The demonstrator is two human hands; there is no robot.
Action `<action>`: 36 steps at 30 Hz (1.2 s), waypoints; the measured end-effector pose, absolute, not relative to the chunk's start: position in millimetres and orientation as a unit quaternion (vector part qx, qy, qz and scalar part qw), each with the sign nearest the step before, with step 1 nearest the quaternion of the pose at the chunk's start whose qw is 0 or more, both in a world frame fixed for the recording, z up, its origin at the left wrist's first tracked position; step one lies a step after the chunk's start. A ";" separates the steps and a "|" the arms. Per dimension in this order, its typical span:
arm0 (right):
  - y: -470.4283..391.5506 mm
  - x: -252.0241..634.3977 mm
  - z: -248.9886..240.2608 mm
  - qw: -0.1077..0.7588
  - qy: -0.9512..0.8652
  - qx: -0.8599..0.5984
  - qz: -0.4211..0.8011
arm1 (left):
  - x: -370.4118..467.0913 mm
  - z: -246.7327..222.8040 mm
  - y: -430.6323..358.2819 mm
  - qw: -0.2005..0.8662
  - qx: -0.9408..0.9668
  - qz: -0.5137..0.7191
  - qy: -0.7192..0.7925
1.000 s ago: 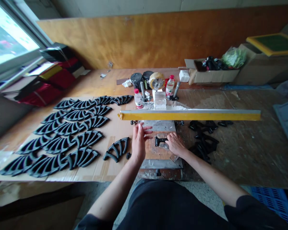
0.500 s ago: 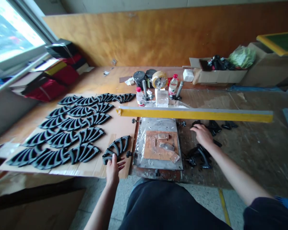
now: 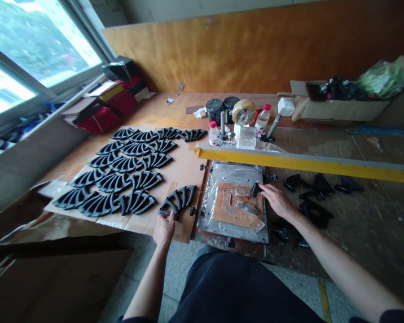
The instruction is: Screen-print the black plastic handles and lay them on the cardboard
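Near the window (image 3: 67, 49), black parts (image 3: 136, 149) on a cardboard sheet (image 3: 185, 170).

Black part (image 3: 255, 189), tilted over brown board (image 3: 223, 210), black curved pieces (image 3: 179, 200), fanned on cardboard (image 3: 186, 168)

The one camera I can make out sits on the person's head, looking forward and down past the dark shirt (image 3: 242, 291) onto the table (image 3: 370, 215). It is near enough to show the left hand (image 3: 164, 229) and right hand (image 3: 278, 202) with both forearms, yet the view runs wide, reaching the window (image 3: 67, 40) at upper left and the wooden board (image 3: 222, 54) behind the table.
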State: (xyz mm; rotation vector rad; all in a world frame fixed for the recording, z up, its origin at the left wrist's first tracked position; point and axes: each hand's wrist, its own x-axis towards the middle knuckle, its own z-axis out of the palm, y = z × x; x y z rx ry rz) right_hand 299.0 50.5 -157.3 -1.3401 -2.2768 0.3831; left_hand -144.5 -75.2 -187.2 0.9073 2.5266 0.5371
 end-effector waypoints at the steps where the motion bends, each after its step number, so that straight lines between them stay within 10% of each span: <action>1: 43.2 281.5 -154.4 0.239 -0.843 -0.460 0.147 | -135.5 -186.2 -77.4 0.136 0.352 0.179 0.908; 12: 21.8 220.0 -143.4 0.152 -0.904 -0.400 -0.010 | -90.0 -200.5 -40.3 0.057 0.467 0.079 0.879; 22: 16.2 110.3 -122.1 0.261 -0.881 -0.327 0.222 | -93.7 -201.0 -45.7 -0.011 0.484 0.100 0.869; 36: 40.5 4.4 -128.3 0.101 -0.887 -0.311 0.326 | -146.8 -167.2 -7.5 -0.114 0.578 0.167 0.791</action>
